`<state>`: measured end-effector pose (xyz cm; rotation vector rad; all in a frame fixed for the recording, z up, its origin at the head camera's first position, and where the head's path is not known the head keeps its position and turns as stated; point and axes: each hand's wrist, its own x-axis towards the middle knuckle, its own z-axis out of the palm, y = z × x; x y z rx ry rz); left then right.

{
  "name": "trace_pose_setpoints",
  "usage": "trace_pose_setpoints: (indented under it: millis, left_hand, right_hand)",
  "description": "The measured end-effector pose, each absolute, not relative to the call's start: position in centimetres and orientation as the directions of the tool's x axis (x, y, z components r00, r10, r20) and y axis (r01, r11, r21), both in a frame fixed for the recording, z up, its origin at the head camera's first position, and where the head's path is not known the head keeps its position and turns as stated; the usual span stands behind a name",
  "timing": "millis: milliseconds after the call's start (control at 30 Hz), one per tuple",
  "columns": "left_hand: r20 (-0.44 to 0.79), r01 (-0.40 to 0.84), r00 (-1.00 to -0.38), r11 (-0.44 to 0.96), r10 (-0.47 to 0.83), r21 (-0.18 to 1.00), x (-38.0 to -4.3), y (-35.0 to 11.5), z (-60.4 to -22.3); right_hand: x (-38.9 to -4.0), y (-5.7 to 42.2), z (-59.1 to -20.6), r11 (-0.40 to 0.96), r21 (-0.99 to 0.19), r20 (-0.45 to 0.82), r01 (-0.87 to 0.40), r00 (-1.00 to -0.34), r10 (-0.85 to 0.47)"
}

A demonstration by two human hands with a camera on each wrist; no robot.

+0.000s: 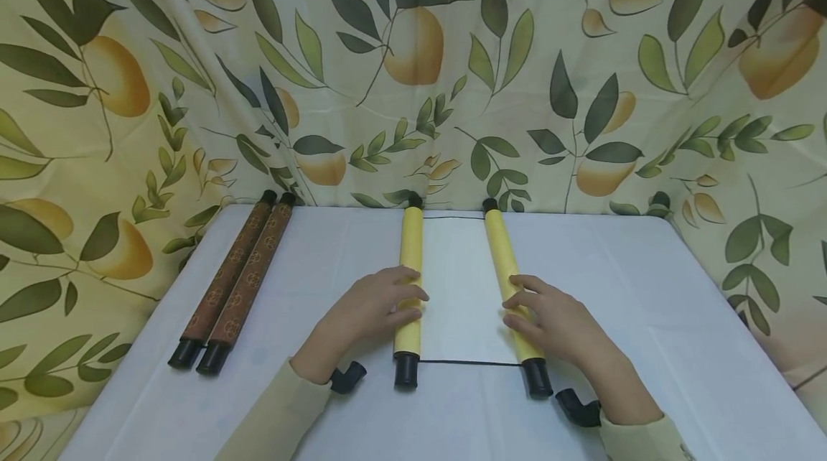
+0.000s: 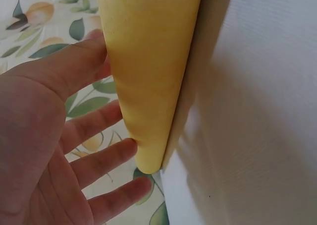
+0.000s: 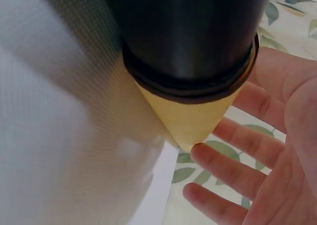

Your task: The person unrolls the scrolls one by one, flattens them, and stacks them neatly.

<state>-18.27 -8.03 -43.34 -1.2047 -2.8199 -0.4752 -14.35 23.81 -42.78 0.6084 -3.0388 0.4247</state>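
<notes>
A scroll lies partly unrolled on the table, its white sheet (image 1: 461, 281) stretched between a left yellow roll (image 1: 411, 242) and a right yellow roll (image 1: 499, 235). Black knobs cap the ends of both. My left hand (image 1: 368, 310) touches the outer side of the left roll; in the left wrist view its fingers (image 2: 106, 158) are spread and nearly straight. Against the right roll rest the fingertips of my right hand (image 1: 555, 321). Close up in the right wrist view, a black end knob (image 3: 188, 41) hides much of that roll, and the fingers (image 3: 228, 168) are extended.
Two brown patterned rolls with black ends (image 1: 248, 278) lie side by side on the left of the white-covered table (image 1: 646, 303). A curtain printed with fruit and leaves (image 1: 413, 116) hangs along the table's back edge. A black wrist camera (image 1: 577, 407) sits at the right wrist.
</notes>
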Motion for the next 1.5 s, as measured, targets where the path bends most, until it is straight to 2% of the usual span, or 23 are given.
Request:
trace_pose_setpoints:
  millis: [500,800,967,1300,1400,1500]
  left_hand:
    - [0.164,0.686,-0.725,0.675,0.669,0.272,-18.4,-8.5,-43.7]
    - [0.157,0.692,-0.718,0.668,0.678,0.275,-18.6,-8.6,-43.5]
    - [0.164,0.704,-0.707,0.664,0.688,0.252,-18.8,-8.5,-43.6]
    - [0.131,0.678,-0.731,0.691,0.67,0.249,-18.7,-8.9,-43.5]
    - [0.149,0.693,-0.718,0.678,0.68,0.244,-18.9,-8.9,-43.6]
    - [0.144,0.696,-0.715,0.675,0.684,0.246,-18.9,-9.2,-43.6]
  right_hand:
    - [-14.5,24.1,-42.8,0.904,-0.24,0.037,-0.354,-0.934,-0.356]
    - [-14.3,24.9,-42.3,0.894,-0.268,0.02,-0.358,-0.93,-0.367]
    - [-14.3,25.1,-42.0,0.904,-0.259,-0.007,-0.34,-0.935,-0.354]
    - [-14.0,25.7,-41.7,0.91,-0.258,-0.078,-0.323,-0.932,-0.353]
    - [-13.9,26.1,-41.5,0.91,-0.214,-0.072,-0.354,-0.924,-0.376]
    - [-14.0,26.3,-41.6,0.887,-0.151,-0.017,-0.437,-0.896,-0.444]
